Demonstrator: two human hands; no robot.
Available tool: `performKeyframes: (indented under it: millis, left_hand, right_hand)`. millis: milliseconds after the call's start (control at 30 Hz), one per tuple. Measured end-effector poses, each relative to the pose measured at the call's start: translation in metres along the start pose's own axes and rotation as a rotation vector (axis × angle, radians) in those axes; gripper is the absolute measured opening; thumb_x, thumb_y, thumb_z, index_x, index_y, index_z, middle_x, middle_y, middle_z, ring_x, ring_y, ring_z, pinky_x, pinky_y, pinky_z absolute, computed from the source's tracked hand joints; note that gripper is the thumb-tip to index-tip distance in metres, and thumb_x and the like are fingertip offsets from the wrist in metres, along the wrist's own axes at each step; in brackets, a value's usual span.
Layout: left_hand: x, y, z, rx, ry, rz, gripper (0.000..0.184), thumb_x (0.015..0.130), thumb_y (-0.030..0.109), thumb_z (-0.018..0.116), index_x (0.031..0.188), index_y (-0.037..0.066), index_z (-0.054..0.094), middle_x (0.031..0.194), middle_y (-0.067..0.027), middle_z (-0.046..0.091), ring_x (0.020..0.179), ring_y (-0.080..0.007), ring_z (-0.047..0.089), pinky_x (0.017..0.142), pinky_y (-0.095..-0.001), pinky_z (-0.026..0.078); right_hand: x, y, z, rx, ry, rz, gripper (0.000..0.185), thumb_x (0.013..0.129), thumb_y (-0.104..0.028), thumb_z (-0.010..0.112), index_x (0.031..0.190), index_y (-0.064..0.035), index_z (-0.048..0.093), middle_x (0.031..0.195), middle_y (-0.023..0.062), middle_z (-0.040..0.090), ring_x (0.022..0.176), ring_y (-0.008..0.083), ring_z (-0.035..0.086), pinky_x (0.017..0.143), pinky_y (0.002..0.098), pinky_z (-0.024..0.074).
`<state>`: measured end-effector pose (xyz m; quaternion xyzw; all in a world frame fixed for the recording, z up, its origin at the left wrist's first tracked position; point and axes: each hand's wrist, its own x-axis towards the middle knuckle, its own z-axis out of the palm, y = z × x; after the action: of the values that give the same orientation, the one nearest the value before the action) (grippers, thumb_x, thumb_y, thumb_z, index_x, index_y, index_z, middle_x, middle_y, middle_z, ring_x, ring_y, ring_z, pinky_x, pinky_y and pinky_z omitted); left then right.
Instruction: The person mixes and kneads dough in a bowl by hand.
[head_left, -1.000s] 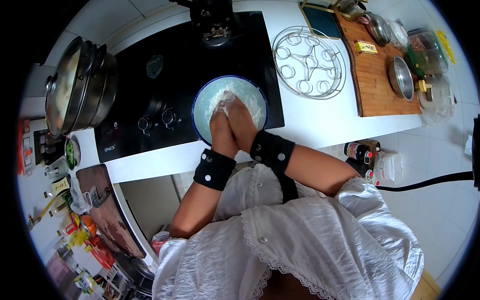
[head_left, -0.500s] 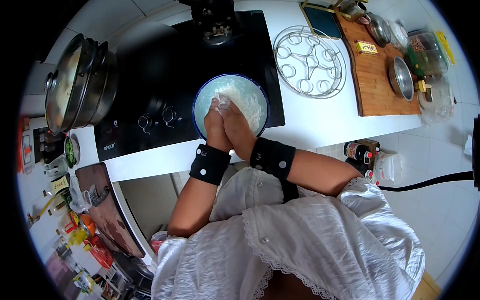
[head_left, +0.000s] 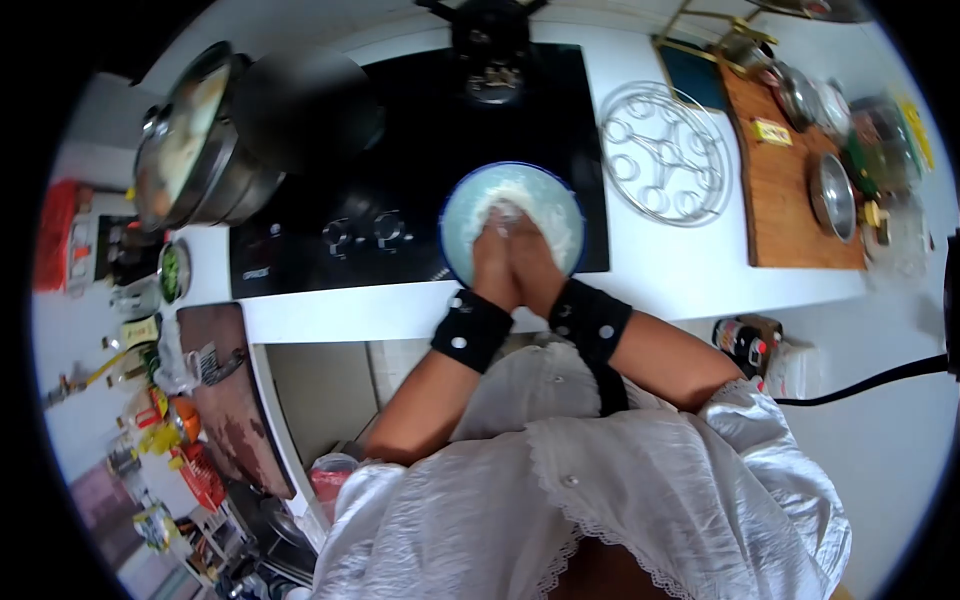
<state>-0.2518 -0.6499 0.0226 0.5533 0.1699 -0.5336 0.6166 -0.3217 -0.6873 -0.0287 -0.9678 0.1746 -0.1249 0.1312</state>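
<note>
A pale blue bowl with a dark blue rim point(head_left: 452, 208) stands on the front right of the black glass cooktop. White flour point(head_left: 567, 240) lies inside it, also dusted up the far side. My left hand point(head_left: 492, 265) and my right hand point(head_left: 537, 262) are pressed together inside the bowl, side by side, fingers pointing away from me. Between the fingertips shows a whitish floury lump point(head_left: 507, 211), blurred and mostly covered by the hands. Both hands are closed around it. Black bands wrap both wrists.
A round wire rack point(head_left: 665, 155) lies on the white counter right of the cooktop point(head_left: 420, 130). Farther right, a wooden board point(head_left: 775, 195) bears a small yellow box point(head_left: 771, 132) and a metal bowl point(head_left: 832, 197). A lidded steamer pot point(head_left: 215, 175) stands left. A dark cutting board point(head_left: 215, 370) leans lower left.
The whole view has shifted, so everything sits further right and slightly lower. My hands stay pressed together in the bowl, with the fingertips now blurred.
</note>
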Motion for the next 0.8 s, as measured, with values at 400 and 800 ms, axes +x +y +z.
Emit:
performKeyframes:
  millis: [400,800]
  left_hand:
    - [0.000,-0.003,0.007,-0.055,-0.055,-0.016,0.045,0.087,0.039,0.042,0.117,0.005,0.042,0.113,-0.0129,0.050,0.099,-0.0247,0.049,0.084,-0.0368,0.041]
    - [-0.014,0.001,0.006,0.000,-0.128,0.037,0.045,0.086,0.040,0.043,0.115,0.005,0.044,0.114,-0.0103,0.049,0.103,-0.0219,0.048,0.087,-0.0326,0.040]
  right_hand:
    - [0.021,-0.014,-0.027,1.324,0.115,0.799,0.033,0.089,-0.018,0.033,0.117,-0.0023,0.038,0.104,0.0163,0.051,0.094,0.0252,0.051,0.081,0.0305,0.0412]
    - [0.034,-0.014,-0.043,1.662,0.176,1.039,0.035,0.089,-0.019,0.032,0.118,0.0000,0.039,0.103,0.0174,0.051,0.093,0.0258,0.050,0.082,0.0316,0.0401]
